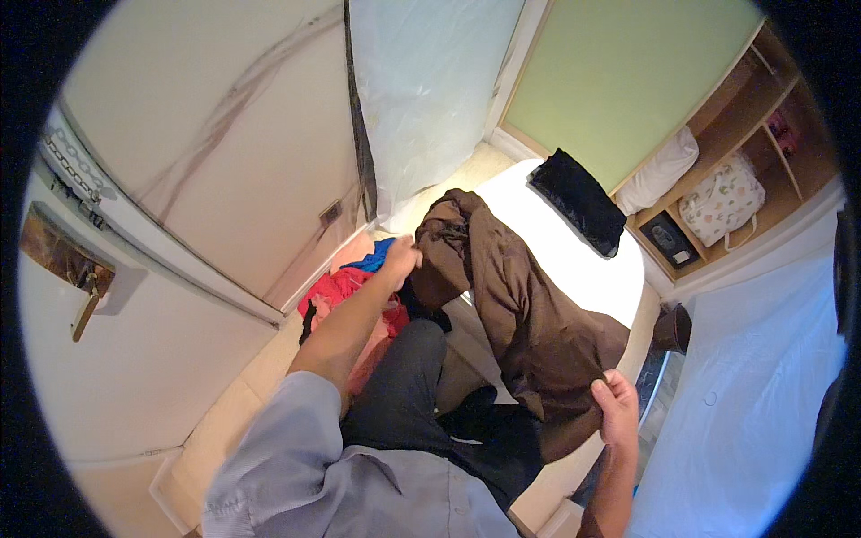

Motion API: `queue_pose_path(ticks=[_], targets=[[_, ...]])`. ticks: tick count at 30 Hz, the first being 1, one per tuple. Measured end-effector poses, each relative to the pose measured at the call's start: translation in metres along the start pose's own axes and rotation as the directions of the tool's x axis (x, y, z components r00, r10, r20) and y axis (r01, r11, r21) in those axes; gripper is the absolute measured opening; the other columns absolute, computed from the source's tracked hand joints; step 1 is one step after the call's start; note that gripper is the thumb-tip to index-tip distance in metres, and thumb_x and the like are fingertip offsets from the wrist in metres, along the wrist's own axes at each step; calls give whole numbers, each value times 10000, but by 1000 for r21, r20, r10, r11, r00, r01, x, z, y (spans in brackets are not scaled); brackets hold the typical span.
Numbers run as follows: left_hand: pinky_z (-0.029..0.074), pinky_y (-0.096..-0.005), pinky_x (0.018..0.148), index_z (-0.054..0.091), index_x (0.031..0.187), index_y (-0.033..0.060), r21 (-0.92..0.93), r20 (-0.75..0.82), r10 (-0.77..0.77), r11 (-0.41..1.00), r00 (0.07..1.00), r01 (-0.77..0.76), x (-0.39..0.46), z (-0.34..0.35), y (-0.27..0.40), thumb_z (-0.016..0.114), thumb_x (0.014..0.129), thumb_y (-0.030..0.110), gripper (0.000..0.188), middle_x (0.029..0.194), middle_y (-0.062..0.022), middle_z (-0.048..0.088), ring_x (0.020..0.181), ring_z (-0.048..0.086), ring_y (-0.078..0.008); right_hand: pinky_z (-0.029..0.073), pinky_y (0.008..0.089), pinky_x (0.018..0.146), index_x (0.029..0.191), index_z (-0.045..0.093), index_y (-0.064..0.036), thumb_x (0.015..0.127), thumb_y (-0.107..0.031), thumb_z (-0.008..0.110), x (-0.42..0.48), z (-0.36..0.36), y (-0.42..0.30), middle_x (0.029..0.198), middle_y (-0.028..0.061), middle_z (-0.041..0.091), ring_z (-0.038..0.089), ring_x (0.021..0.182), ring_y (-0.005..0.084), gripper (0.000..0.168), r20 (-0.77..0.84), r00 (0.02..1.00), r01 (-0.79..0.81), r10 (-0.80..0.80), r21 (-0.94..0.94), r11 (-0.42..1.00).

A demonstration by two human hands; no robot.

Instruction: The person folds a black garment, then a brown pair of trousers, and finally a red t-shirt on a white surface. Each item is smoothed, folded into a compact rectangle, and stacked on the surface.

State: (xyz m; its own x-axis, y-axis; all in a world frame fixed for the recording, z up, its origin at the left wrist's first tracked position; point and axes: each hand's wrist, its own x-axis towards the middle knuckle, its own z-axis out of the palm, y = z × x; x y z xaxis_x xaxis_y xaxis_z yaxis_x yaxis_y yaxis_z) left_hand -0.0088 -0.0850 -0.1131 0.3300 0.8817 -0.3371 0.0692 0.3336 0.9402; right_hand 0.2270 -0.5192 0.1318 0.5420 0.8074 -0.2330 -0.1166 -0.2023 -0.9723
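A crumpled brown cloth garment (521, 296) stretches between my two hands, over my lap and the near side of a white tabletop (599, 282). My left hand (403, 261) pinches the garment's far left edge. With thumb and fingers, my right hand (615, 397) grips its near right edge. A folded black cloth (580, 202) lies at the back of the white top. Beside my left forearm is a loose heap of red and pink clothes (333, 296), with a blue cloth (377, 257) at its far end.
Wooden shelves (730, 161) at the right hold a white patterned bag (723, 198) and a white bundle (662, 171). A dark brown bin (672, 328) stands below them. Translucent plastic sheeting (746, 390) hangs at right. A white door with a metal handle (87, 302) is at left.
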Motion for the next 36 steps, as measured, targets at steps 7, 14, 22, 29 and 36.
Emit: queue_pose_path(ticks=[7,14,22,29,36], targets=[[517,-359,887,648,1212,-54,23,123,-109,994,986,107,-24,3,-24,673,748,-3,467,1088,-137,708,976,669,-264,505,268,749,1004,609,-75,988,-146,693,5,19,-3,918,6,673,607,787,94,111,68,996,46,-61,211,976],[550,-340,768,737,1066,-43,221,249,-126,973,960,70,-33,-27,2,755,838,121,282,964,-110,747,846,702,-207,567,334,835,1067,609,-41,1012,-197,653,4,26,-23,1044,79,718,688,899,171,170,-84,989,144,-124,319,937],[543,-351,932,675,1188,-20,-321,566,81,938,821,128,-105,-35,134,708,925,118,298,1124,-106,734,1002,699,-194,542,398,992,1307,595,21,1001,-159,629,8,37,-35,1249,140,693,682,1102,225,356,-46,981,186,-187,476,859],[509,-368,1018,601,1315,17,-193,725,39,970,688,148,-185,10,144,714,897,49,434,1246,-81,692,1103,666,-192,510,386,1029,1394,548,55,937,-56,641,21,96,-44,1287,143,676,655,1154,232,479,56,975,158,-213,494,855],[531,-406,1024,587,1339,2,-91,721,-231,903,653,420,-231,25,91,717,916,91,451,1248,-104,692,1122,677,-237,561,326,912,1302,603,87,925,5,648,35,143,-22,1187,142,696,679,1024,195,389,83,996,1,-40,426,905]])
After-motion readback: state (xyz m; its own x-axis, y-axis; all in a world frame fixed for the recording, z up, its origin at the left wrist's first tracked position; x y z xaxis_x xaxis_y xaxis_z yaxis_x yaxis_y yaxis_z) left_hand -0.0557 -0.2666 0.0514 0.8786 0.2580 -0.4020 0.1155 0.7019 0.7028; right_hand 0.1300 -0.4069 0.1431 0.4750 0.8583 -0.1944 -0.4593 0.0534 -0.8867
